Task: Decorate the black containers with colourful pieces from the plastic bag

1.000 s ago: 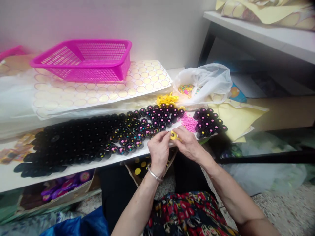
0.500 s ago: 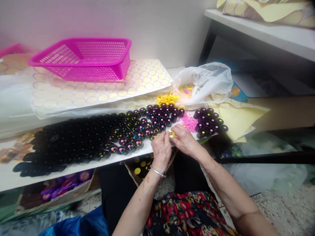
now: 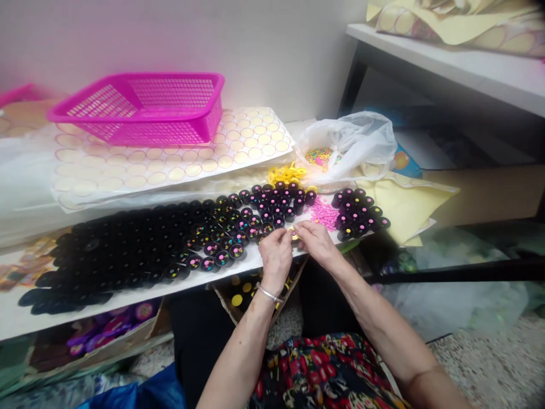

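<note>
My left hand [image 3: 276,255] and my right hand [image 3: 317,241] meet at the front edge of the white table. Between their fingertips they pinch a small round yellow piece [image 3: 294,233] with a pink dot in its middle; the fingers cover much of it. Small black round cups [image 3: 222,258] stand close by on the left, several with pink dots and coloured bits inside. Beyond my right hand lies a loose pile of pink beads [image 3: 324,215]. Another group of black cups [image 3: 360,211] stands to its right. Yellow ring-like pieces [image 3: 286,175] are heaped behind.
A pink mesh basket [image 3: 149,132] sits on sheets of round stickers [image 3: 251,146] at the back. A clear plastic bag [image 3: 366,136] holds multicoloured beads. Yellow paper [image 3: 402,204] lies at the right. Below the table edge, an open box [image 3: 227,307] contains black and yellow pieces.
The view has shifted slightly. Both hands stay together on the yellow piece, which now shows less of its yellow face between the fingers.
</note>
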`<state>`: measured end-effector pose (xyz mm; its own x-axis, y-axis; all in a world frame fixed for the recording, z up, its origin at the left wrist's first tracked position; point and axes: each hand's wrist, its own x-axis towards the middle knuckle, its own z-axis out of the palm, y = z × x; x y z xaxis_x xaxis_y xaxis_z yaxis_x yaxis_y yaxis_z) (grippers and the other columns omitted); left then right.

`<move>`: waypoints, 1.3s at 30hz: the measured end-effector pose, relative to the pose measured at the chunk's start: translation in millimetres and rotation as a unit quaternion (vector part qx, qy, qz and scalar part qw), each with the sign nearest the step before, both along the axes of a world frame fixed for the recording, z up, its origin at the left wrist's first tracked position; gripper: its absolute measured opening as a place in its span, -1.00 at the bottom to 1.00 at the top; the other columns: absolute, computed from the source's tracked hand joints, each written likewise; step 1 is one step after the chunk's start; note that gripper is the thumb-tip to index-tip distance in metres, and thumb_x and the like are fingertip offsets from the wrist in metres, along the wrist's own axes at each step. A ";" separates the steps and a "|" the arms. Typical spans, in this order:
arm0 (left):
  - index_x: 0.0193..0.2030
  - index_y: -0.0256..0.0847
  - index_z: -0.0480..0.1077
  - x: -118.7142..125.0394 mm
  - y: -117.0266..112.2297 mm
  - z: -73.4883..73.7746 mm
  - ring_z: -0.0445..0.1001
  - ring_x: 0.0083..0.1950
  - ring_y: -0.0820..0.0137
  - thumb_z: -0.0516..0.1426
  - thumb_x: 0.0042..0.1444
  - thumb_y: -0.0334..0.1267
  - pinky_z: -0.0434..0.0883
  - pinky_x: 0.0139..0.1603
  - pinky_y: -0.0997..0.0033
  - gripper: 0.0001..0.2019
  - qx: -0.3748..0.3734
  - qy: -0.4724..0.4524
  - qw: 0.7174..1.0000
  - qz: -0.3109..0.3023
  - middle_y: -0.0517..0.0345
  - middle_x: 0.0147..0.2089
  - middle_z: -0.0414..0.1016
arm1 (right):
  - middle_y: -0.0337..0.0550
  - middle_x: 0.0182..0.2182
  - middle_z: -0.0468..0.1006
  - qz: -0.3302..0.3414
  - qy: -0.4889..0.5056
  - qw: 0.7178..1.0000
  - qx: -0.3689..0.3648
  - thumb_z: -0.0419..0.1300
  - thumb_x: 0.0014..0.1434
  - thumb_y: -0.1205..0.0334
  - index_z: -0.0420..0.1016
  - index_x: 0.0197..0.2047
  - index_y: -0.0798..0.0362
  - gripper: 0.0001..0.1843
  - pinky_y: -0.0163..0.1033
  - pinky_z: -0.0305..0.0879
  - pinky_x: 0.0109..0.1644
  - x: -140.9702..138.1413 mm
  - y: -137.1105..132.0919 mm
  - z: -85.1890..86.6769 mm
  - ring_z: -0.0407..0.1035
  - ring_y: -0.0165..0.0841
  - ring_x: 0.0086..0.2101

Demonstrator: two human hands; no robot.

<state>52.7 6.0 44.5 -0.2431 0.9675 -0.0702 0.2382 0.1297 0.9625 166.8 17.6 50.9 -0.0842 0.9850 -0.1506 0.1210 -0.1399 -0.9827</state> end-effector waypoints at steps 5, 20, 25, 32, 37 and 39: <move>-0.55 -0.25 0.41 4.3 1.6 2.5 0.17 -0.55 0.52 0.08 0.02 -0.04 0.11 -0.53 0.53 -0.67 -0.006 -0.002 1.000 -0.007 0.28 -0.66 0.23 | -0.34 -0.72 0.31 -0.034 0.036 0.998 -0.030 0.11 0.07 0.03 0.45 -0.39 0.13 -0.69 -0.44 0.09 -0.67 -6.2 2.6 -3.1 0.20 -0.52 -0.72; -0.63 -0.25 0.29 11.2 3.1 -9.8 0.13 -0.54 0.54 0.05 0.08 -0.03 0.09 -0.50 0.53 -0.61 0.000 0.044 0.999 0.032 0.31 -0.66 0.16 | -0.33 -0.79 0.33 -0.119 0.130 0.978 -0.110 0.21 -0.11 0.09 0.36 -0.53 0.07 -0.78 -0.35 0.22 -0.73 -18.9 4.0 -6.2 0.28 -0.40 -0.75; -0.39 -0.26 0.44 5.4 -9.1 -0.6 0.29 -0.41 0.47 -0.04 0.17 -0.04 0.24 -0.36 0.50 -0.63 0.042 0.063 0.996 -0.045 0.21 -0.48 0.35 | -0.34 -0.81 0.31 -0.094 0.117 0.985 -0.091 0.18 -0.06 0.05 0.37 -0.52 0.09 -0.74 -0.39 0.18 -0.73 -16.2 3.1 0.8 0.23 -0.45 -0.78; -0.09 -0.18 0.44 -9.7 -24.6 2.4 0.35 -0.33 0.49 0.24 -0.09 -0.21 0.31 -0.36 0.51 -0.64 0.119 0.057 0.982 -0.136 0.12 -0.17 0.39 | -0.30 -0.68 0.39 -0.086 0.145 0.984 -0.050 0.22 -0.03 0.09 0.45 -0.50 0.15 -0.74 -0.43 0.08 -0.75 -10.2 -23.1 12.9 0.19 -0.54 -0.75; -0.24 -0.19 0.50 -15.0 -35.0 12.4 0.38 -0.20 0.40 0.28 -0.12 -0.24 0.33 -0.19 0.43 -0.75 0.127 -0.006 0.982 -0.139 0.14 -0.26 0.44 | -0.18 -0.36 0.54 -0.043 0.273 0.959 -0.070 0.25 0.02 0.07 0.52 -0.19 0.07 -0.68 -0.37 0.37 -0.50 1.0 -51.3 19.6 0.39 -0.47 -0.52; -0.23 -0.19 0.50 -18.2 -41.3 19.7 0.38 -0.22 0.41 0.30 -0.14 -0.21 0.33 -0.21 0.44 -0.72 0.127 -0.041 0.982 -0.132 0.15 -0.28 0.43 | -0.14 -0.22 0.53 -0.022 0.335 0.940 -0.067 0.26 0.03 0.06 0.49 -0.09 0.00 -0.63 -0.30 0.43 -0.39 9.0 -59.2 16.0 0.43 -0.42 -0.41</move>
<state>34.5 -35.3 64.2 0.0148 0.9848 0.1731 0.1525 -0.1733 0.9730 175.8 -41.6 66.9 -0.1639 0.9659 -0.2006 -0.5266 -0.2576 -0.8101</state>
